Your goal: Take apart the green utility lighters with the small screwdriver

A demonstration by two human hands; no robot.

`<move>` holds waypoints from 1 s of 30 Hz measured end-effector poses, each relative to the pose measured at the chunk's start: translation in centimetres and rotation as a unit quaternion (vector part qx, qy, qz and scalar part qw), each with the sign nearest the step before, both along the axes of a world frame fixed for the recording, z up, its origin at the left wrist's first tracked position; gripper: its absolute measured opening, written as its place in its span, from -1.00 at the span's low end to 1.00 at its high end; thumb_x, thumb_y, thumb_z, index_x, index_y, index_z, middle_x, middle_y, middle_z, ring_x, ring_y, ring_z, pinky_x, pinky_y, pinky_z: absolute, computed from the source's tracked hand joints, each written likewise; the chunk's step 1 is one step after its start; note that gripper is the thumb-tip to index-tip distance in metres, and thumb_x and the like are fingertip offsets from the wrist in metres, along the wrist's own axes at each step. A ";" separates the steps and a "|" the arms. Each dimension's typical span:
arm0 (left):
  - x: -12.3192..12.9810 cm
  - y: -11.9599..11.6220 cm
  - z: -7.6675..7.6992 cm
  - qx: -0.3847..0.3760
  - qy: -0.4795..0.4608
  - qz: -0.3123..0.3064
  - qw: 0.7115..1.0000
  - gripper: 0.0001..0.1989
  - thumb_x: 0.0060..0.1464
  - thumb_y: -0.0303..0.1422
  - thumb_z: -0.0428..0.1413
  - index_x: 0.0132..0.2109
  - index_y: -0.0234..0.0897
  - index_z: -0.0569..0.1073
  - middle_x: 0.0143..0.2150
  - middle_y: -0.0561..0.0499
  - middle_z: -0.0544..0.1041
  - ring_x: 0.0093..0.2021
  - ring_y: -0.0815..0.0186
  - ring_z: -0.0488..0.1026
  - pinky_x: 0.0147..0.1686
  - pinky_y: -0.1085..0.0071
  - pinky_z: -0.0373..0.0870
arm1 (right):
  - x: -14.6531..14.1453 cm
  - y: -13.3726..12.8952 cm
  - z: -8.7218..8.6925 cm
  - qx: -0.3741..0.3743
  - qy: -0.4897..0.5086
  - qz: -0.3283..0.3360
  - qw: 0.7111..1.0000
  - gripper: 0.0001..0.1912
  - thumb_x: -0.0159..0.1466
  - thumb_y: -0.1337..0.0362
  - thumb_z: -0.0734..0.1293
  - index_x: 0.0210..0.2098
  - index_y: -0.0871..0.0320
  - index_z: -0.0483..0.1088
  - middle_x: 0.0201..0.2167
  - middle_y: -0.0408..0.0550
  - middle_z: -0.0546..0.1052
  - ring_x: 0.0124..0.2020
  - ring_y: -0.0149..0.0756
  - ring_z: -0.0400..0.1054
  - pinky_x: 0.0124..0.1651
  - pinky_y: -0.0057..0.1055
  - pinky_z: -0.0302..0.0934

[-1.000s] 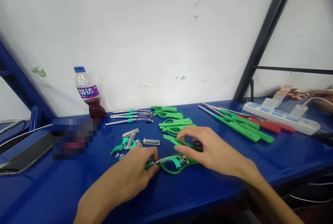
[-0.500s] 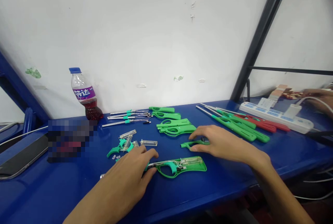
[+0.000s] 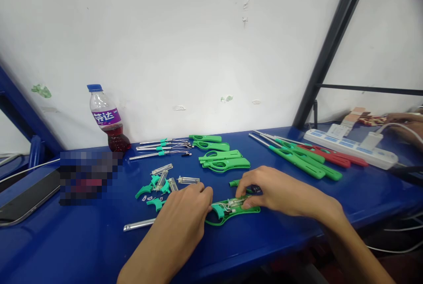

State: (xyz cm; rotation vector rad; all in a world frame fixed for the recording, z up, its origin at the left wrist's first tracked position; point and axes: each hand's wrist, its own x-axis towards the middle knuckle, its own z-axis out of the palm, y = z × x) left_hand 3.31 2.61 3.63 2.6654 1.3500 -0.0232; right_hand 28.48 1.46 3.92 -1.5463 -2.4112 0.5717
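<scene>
A green lighter half-shell (image 3: 228, 220) lies open-side up near the table's front, holding a clear fuel tank (image 3: 236, 202), wires and a teal trigger (image 3: 218, 210). My left hand (image 3: 188, 213) is closed on its narrow front end, where a metal tube (image 3: 139, 224) extends leftward from under the hand. My right hand (image 3: 267, 191) bends over the wide end, thumb and fingers on the tank and shell. Behind that hand, partly hidden, lies another green shell (image 3: 234, 183).
Trigger pieces (image 3: 144, 190), clear tanks (image 3: 189, 180) and metal tubes (image 3: 148, 156) lie left. Green shells (image 3: 226, 164) are behind; green lighters (image 3: 299, 163) and red ones (image 3: 333, 156) lie right, near a power strip (image 3: 350, 146). A bottle (image 3: 107, 119) stands back left. Another person's hand (image 3: 405, 124) shows far right.
My left hand has moved right along the half-shell, uncovering the metal tube. My right hand has come from the shell behind down onto the wide end of the front one.
</scene>
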 end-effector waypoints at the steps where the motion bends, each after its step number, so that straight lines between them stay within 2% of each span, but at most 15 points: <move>1: 0.0 -0.1 0.1 0.001 0.004 0.001 1.000 -0.77 0.43 -0.55 -0.01 -0.12 -0.22 0.51 -0.05 -0.08 0.60 -0.14 0.09 0.57 -0.25 0.24 0.28 | 0.0 0.0 0.0 0.005 0.000 0.006 1.000 -0.85 0.32 0.20 0.58 -0.11 -0.05 0.69 -0.06 -0.18 0.73 0.01 -0.06 0.57 0.05 -0.25 0.29; 6: 0.1 -0.6 0.3 0.007 0.014 0.009 1.000 -0.73 0.39 -0.59 -0.04 -0.12 -0.21 0.51 -0.10 -0.08 0.63 -0.18 0.06 0.58 -0.29 0.24 0.25 | 0.2 -0.2 -0.2 0.026 0.006 0.023 0.999 -0.90 0.37 0.20 0.54 -0.11 -0.07 0.68 -0.09 -0.18 0.73 -0.01 -0.06 0.58 0.03 -0.26 0.29; 12: -0.8 -0.2 0.6 0.013 0.007 0.023 1.000 -0.75 0.42 -0.51 -0.03 -0.17 -0.18 0.50 -0.22 -0.02 0.64 -0.23 0.09 0.59 -0.31 0.26 0.27 | 0.0 -0.4 -0.1 0.025 0.004 0.019 0.999 -0.91 0.42 0.25 0.47 -0.11 -0.06 0.66 -0.07 -0.15 0.72 -0.03 -0.08 0.58 -0.03 -0.30 0.29; 16: -2.4 1.0 0.9 0.046 0.006 0.057 0.997 -0.71 0.46 -0.47 -0.08 -0.09 -0.17 0.54 -0.10 -0.07 0.65 -0.08 0.01 0.62 -0.18 0.21 0.36 | 0.1 -0.5 -0.1 0.020 -0.003 0.015 1.000 -0.94 0.43 0.25 0.47 -0.11 -0.05 0.62 -0.09 -0.18 0.71 -0.04 -0.11 0.57 -0.03 -0.32 0.26; 20: -2.9 1.1 0.8 0.071 0.008 0.084 0.994 -0.60 0.49 -0.44 -0.17 0.05 -0.20 0.58 -0.03 -0.17 0.62 -0.01 -0.09 0.60 -0.15 0.13 0.43 | 0.1 -0.5 -0.1 0.023 -0.017 0.016 0.999 -0.94 0.44 0.19 0.47 -0.09 -0.05 0.59 -0.15 -0.21 0.70 -0.10 -0.13 0.54 -0.09 -0.32 0.22; 24: -0.8 -0.3 0.0 0.061 -0.024 0.017 0.998 -0.67 0.52 -0.35 -0.10 0.11 -0.11 0.57 0.08 -0.11 0.58 0.06 0.06 0.57 -0.01 0.19 0.49 | -0.1 -0.5 0.1 0.041 -0.017 0.017 0.999 -0.93 0.46 0.17 0.46 -0.06 -0.08 0.57 -0.14 -0.28 0.69 -0.11 -0.18 0.54 -0.12 -0.33 0.18; 27: 1.3 -1.1 -0.7 0.052 -0.025 -0.034 0.998 -0.70 0.49 -0.39 -0.07 0.09 -0.15 0.55 0.08 -0.14 0.55 0.04 0.03 0.56 -0.17 0.22 0.54 | -0.2 -0.6 0.3 0.050 -0.005 0.027 0.998 -0.90 0.48 0.17 0.45 -0.02 -0.09 0.58 -0.09 -0.29 0.69 -0.05 -0.21 0.54 -0.06 -0.34 0.19; 30: 2.4 -0.9 -1.5 0.058 -0.011 -0.044 0.997 -0.70 0.45 -0.49 -0.05 0.11 -0.23 0.54 0.07 -0.17 0.54 0.09 -0.07 0.53 -0.20 0.17 0.56 | -0.2 -0.7 0.6 0.051 0.002 0.039 0.998 -0.86 0.49 0.18 0.44 0.03 -0.07 0.59 -0.04 -0.27 0.69 0.00 -0.22 0.54 0.00 -0.37 0.20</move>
